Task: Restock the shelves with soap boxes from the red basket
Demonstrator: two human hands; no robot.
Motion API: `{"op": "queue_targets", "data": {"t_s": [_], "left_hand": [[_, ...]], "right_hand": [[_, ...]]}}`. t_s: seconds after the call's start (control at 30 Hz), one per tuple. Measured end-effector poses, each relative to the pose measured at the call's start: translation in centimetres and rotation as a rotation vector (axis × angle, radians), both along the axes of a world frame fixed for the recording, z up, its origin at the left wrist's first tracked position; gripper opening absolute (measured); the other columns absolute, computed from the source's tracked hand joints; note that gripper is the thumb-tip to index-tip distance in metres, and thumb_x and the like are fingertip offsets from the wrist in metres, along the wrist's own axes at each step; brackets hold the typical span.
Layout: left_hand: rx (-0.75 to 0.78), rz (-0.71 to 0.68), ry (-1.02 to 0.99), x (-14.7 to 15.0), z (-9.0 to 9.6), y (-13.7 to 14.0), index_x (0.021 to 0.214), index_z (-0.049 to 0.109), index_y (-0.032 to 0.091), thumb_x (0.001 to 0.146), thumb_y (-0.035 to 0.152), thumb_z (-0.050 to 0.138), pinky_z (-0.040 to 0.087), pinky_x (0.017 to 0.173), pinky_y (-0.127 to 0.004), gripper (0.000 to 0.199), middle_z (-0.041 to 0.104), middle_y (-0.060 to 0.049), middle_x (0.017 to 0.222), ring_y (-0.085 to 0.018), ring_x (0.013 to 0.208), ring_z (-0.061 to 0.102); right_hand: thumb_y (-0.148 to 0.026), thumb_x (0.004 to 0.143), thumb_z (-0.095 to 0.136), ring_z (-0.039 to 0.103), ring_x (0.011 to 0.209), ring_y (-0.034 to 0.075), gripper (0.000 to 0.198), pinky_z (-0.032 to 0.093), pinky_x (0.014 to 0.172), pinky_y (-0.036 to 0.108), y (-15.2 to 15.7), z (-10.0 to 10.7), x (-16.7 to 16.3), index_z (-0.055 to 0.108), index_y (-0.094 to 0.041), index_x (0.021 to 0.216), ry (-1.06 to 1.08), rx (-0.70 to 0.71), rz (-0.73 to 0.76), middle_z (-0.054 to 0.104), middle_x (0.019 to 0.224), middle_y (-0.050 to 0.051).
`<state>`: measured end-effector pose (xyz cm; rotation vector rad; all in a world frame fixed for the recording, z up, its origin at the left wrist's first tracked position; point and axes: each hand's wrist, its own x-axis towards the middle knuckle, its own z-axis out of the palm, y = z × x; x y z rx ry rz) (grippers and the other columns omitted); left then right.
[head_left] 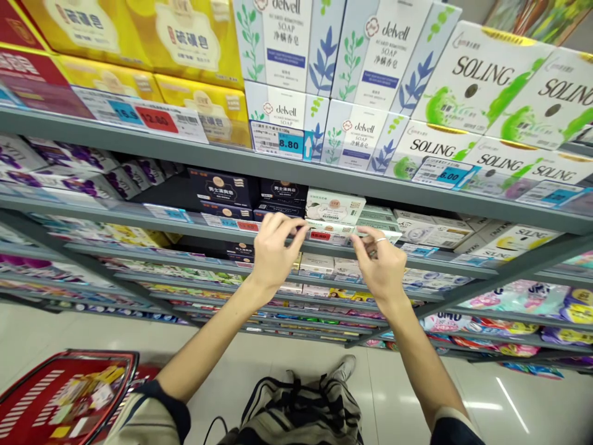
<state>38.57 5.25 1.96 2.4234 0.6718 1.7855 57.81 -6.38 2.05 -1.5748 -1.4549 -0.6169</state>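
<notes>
My left hand [278, 248] is at the front edge of the middle shelf. Its thumb and index finger are pinched at the left front corner of a flat white-and-green soap box [330, 227]. At the other front corner is my right hand [380, 262], thumb and fingers drawn together, with a ring on one finger. Another white soap box [334, 206] lies on top of that one. A red price label [320, 236] sits below, between my fingertips. Dark blue soap boxes [222, 188] stand left of the pair, and pale green boxes [377, 216] lie just right.
Yellow soap boxes [185, 37], delvell boxes [287, 49] and SOLING boxes [482, 74] line the shelf above. White boxes [430, 228] lie farther right. A red shopping basket [28, 402] with several packages stands on the floor at lower left. Lower shelves hold bagged goods [509, 303].
</notes>
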Motion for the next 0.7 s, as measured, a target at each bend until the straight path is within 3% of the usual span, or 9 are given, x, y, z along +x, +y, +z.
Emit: {"op": "queue_targets", "data": {"t_s": [0.1,0.2,0.4,0.7], "left_hand": [[-0.065,0.052,-0.059,-0.3,0.6,0.3,0.102,0.079,0.021,0.094,0.025,0.074,0.048,0.074,-0.034,0.01,0.056,0.0,0.073,-0.018,0.076,0.052],[-0.086,0.055,-0.035,0.0,0.8,0.6,0.097,0.081,0.021,0.092,0.023,0.077,0.048,0.073,-0.034,0.007,0.056,0.0,0.073,-0.019,0.076,0.052],[-0.072,0.038,-0.035,0.4,0.6,0.7,0.096,0.079,0.018,0.091,0.016,0.076,0.048,0.073,-0.034,0.006,0.059,0.0,0.075,-0.019,0.079,0.053],[-0.094,0.027,-0.03,0.4,0.8,0.9,0.091,0.078,0.02,0.091,0.016,0.076,0.048,0.075,-0.036,0.005,0.06,0.0,0.074,-0.019,0.079,0.054]], "right_hand": [[-0.038,0.099,0.066,0.063,0.052,0.012,0.031,0.049,0.057,0.027,0.2,0.5,0.2,0.074,-0.016,0.121,0.127,-0.013,-0.006,0.075,0.067,0.001],[-0.038,0.098,0.067,0.066,0.052,0.014,0.029,0.05,0.058,0.027,0.7,0.7,0.3,0.077,-0.016,0.113,0.171,-0.061,0.019,0.071,0.06,-0.001],[-0.035,0.099,0.065,0.067,0.05,0.014,0.022,0.052,0.057,0.028,1.1,1.0,0.0,0.076,-0.016,0.101,0.252,-0.057,0.075,0.07,0.056,-0.002],[-0.034,0.095,0.069,0.065,0.048,0.013,0.019,0.053,0.056,0.027,1.2,1.1,-0.1,0.074,-0.017,0.099,0.419,-0.047,0.146,0.068,0.054,-0.004]]}}
